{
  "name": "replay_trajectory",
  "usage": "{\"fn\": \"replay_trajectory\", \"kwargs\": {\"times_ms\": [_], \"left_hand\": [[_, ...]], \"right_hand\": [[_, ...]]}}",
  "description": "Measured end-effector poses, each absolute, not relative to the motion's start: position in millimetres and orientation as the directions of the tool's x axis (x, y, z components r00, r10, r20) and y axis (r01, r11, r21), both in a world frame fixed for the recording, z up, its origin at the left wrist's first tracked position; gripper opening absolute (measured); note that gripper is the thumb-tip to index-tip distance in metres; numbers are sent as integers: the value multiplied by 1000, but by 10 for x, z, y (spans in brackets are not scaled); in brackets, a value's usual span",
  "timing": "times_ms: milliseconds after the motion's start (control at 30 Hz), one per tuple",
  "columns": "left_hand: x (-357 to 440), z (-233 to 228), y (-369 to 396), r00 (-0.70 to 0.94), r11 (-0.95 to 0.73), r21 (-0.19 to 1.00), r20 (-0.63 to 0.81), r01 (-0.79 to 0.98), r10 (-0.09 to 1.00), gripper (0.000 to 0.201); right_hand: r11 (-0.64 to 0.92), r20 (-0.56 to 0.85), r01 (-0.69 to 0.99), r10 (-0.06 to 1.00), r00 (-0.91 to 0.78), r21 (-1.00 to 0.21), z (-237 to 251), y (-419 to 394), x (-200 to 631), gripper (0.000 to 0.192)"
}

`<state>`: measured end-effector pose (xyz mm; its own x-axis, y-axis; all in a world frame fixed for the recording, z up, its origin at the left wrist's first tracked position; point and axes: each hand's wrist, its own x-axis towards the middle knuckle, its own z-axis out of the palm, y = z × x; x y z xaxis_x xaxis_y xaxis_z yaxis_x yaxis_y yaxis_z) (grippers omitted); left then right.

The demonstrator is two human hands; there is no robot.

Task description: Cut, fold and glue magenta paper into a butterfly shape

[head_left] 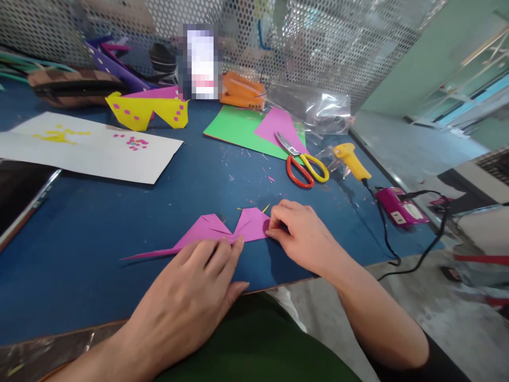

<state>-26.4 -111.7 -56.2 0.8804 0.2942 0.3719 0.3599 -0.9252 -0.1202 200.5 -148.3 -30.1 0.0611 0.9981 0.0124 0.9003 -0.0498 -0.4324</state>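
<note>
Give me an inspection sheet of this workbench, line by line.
Surface: blue tabletop, scattered with small paper scraps.
Job's things: folded purple paper, lying flat.
Clutter: scissors on green sheet; yellow glue gun; white sheet with yellow and pink bits; yellow paper shape; clear plastic bag.
Grippers: left hand pressing the paper's near edge; right hand pinching its right end.
Cables: black cord running from the glue gun over the table edge, past a magenta box.
Surroundings: perforated metal screen behind the table.
</note>
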Motion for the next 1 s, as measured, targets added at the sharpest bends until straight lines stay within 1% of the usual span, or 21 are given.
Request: {"fn": "replay_trajectory", "kwargs": {"times_ms": [133, 300, 433, 600, 733, 833, 1000], "left_hand": [[-217, -572, -1136, 875, -927, -123, 394, 354, 281, 46], [-44, -563, -1207, 885, -946, -90, 391, 311, 254, 53], [67, -561, -1254, 885, -937, -123, 389, 327, 257, 62], [74, -564, -1263, 874, -934, -119, 406, 338, 265, 55], [65, -571, -1259, 878, -934, -131, 404, 334, 257, 56], [62, -582, -1255, 883, -934, -140, 395, 330, 253, 57], [63, -594, -1240, 886, -935, -152, 397, 320, 239, 58]], "right_hand": [[-37, 53, 892, 996, 68, -450, -354, -1518, 2018, 20], [-30, 83, 874, 993, 81, -486, -380, -1525, 2017, 20], [-32, 101, 849, 990, 100, -528, -380, -1530, 2032, 21], [-51, 125, 801, 980, 156, -597, -396, -1613, 2162, 18], [-69, 139, 775, 970, 199, -629, -407, -1667, 2243, 18], [-81, 124, 784, 972, 198, -615, -402, -1649, 2249, 17], [-99, 75, 827, 983, 168, -553, -374, -1576, 2242, 20]]}}
